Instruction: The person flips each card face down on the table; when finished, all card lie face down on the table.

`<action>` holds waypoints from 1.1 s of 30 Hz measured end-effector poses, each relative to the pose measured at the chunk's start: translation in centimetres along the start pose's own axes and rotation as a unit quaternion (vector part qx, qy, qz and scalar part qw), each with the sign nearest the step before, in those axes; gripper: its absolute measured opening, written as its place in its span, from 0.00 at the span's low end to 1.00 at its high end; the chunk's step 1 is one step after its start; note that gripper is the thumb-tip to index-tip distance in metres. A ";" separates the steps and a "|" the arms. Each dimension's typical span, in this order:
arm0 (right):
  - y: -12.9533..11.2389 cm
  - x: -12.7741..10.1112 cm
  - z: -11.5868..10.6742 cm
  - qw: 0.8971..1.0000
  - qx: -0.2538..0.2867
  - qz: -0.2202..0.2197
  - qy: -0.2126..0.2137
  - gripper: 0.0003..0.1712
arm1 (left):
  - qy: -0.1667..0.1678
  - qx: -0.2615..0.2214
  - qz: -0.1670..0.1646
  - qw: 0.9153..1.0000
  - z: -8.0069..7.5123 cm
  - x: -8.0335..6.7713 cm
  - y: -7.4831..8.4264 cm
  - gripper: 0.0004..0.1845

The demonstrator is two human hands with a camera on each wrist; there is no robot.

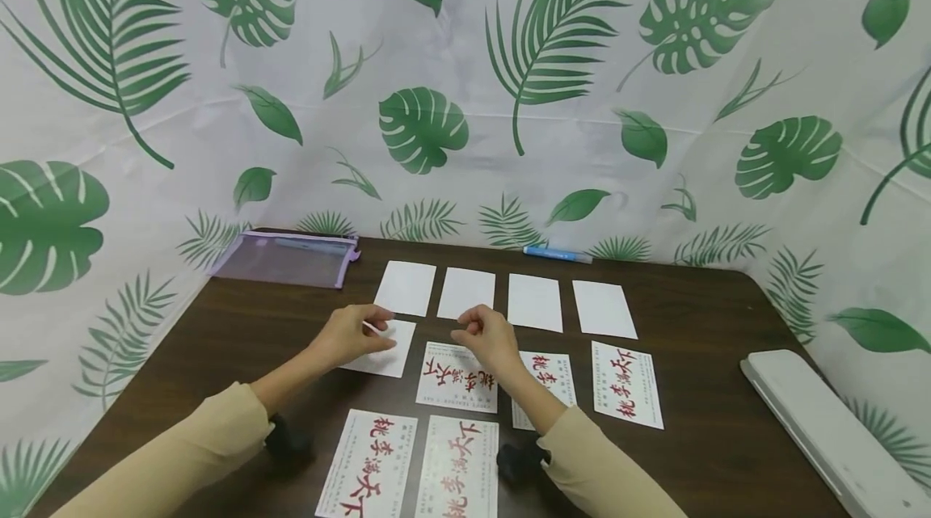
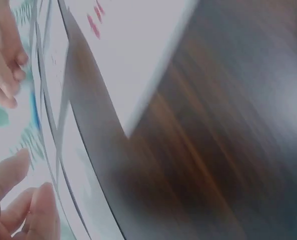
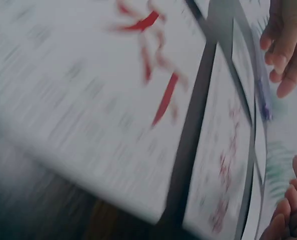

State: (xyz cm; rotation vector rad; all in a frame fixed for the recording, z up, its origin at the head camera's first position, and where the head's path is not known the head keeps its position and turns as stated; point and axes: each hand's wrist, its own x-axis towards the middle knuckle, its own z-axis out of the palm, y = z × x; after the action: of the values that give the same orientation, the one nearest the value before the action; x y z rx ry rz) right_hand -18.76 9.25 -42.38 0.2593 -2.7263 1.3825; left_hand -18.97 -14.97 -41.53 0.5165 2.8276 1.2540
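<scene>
Set at a dark brown wooden table (image 1: 691, 300) with rounded back corners, close against a white cloth (image 1: 451, 41) printed with green leaves. Along the back edge: a purple-edged mesh pouch (image 1: 284, 261) on the left, and a blue pen (image 1: 557, 254) nearer the middle. At the right side, slanting toward the near corner, a long white object (image 1: 829, 421).

Laid out between, in rows: four blank cards (image 1: 534, 302) behind; in the middle row, one more blank card (image 1: 389, 355) at the left, then three printed cards (image 1: 627, 385) with red writing; in front, two more printed cards (image 1: 367, 461). In the way, partly hiding the middle row: a left hand (image 1: 356, 336) over the blank card, released, with thumb and fingers parted; and a right hand (image 1: 490, 340) over the printed ones, also released, with fingers loosely bent. Cannot tell about contact with the cards.
</scene>
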 end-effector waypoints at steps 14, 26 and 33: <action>3.5 -1.9 -2.5 0.996 -0.082 -0.004 -0.046 0.16 | -0.088 0.029 0.033 0.995 4.1 1.7 2.2 0.23; 3.7 -1.8 -3.0 0.990 -0.134 -0.015 -0.048 0.18 | -0.084 0.058 0.036 0.994 4.7 2.3 2.7 0.17; 3.8 -1.5 -3.2 0.986 -0.158 -0.025 -0.041 0.17 | -0.063 0.068 0.039 0.995 5.2 2.4 2.6 0.18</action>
State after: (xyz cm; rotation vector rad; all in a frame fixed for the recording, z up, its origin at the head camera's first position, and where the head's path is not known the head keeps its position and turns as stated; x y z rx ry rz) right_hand -18.02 14.19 -43.72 0.3651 -2.9284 0.9260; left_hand -19.81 -8.88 -42.85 0.6903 2.8240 1.0049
